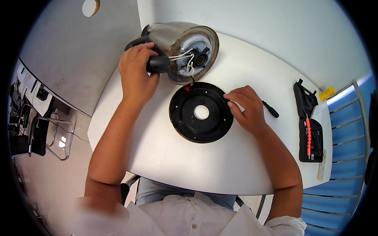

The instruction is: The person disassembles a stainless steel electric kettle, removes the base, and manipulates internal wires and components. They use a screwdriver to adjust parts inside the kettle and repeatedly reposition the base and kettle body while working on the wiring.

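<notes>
A metal electric kettle [167, 34] lies on its side at the back of the table, its opened underside turned toward the right. White wires and a round black connector [201, 59] show inside it. My left hand [136, 70] is wrapped round the kettle's black handle [158, 65]. In front of the kettle lies a round black base cover [183, 128] with a hole in its middle; a wire with a red piece [187, 89] runs to its far edge. My right hand [246, 108] pinches the cover's right rim between thumb and fingers.
A black-handled screwdriver [271, 109] lies just right of my right hand. At the table's right edge sits an opened black tool case [311, 137] with an orange flexible shaft [308, 133]. A yellow item [327, 93] is beyond it. Blue panels with metal rails [346, 137] stand at right.
</notes>
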{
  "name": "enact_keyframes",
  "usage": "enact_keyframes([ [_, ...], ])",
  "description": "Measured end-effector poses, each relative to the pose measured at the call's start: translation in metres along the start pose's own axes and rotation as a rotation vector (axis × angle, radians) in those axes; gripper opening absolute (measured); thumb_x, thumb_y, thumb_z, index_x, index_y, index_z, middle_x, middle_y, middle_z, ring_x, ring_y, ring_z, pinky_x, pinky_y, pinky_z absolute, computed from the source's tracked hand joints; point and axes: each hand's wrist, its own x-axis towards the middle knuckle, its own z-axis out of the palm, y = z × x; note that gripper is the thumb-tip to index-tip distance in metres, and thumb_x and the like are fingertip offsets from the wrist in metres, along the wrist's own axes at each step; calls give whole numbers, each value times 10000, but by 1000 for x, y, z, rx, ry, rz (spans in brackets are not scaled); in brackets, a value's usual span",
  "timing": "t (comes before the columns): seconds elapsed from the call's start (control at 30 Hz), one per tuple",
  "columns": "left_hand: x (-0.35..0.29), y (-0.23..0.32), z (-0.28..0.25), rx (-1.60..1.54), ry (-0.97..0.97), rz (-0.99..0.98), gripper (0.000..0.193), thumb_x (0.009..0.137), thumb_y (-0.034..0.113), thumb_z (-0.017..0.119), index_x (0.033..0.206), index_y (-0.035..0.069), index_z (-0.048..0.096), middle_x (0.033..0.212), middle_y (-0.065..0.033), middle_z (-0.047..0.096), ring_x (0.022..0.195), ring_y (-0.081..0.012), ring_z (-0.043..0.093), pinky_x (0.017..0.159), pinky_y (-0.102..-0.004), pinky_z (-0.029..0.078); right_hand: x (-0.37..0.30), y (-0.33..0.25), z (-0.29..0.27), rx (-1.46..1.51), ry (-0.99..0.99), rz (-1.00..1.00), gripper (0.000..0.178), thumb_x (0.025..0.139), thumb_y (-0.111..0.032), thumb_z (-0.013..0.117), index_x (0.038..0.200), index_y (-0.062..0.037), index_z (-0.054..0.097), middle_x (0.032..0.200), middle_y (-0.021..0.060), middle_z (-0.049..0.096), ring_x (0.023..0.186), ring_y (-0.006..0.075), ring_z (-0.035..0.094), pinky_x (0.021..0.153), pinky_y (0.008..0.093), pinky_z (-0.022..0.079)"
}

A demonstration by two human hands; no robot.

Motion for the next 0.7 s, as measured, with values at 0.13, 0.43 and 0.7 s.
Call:
enact_keyframes([
  [0.13,-2,5,0,18,24,-14,348,588,-49,660,893,103,589,1099,-29,610,1095,-271,507,973,-430,324,12,-20,7,23,-109,301,153,785,-111,641,930,-68,660,860,45,613,829,226,543,739,347,452],
  [0.43,-1,1,1,-26,21,-51,337,612,-35,650,904,122,590,1108,-22,594,1127,-264,489,1017,-459,284,61,-23,63,146,-173,546,175,808,-149,669,935,-28,661,754,70,629,683,179,574,656,303,465],
  [0.7,-3,-1,3,-48,29,-62,346,611,-28,649,915,127,589,1128,-17,581,1144,-272,474,1038,-501,263,73,-46,45,670,-367,888,179,881,-180,604,782,-32,606,666,-11,547,585,62,464,538,212,378],
])
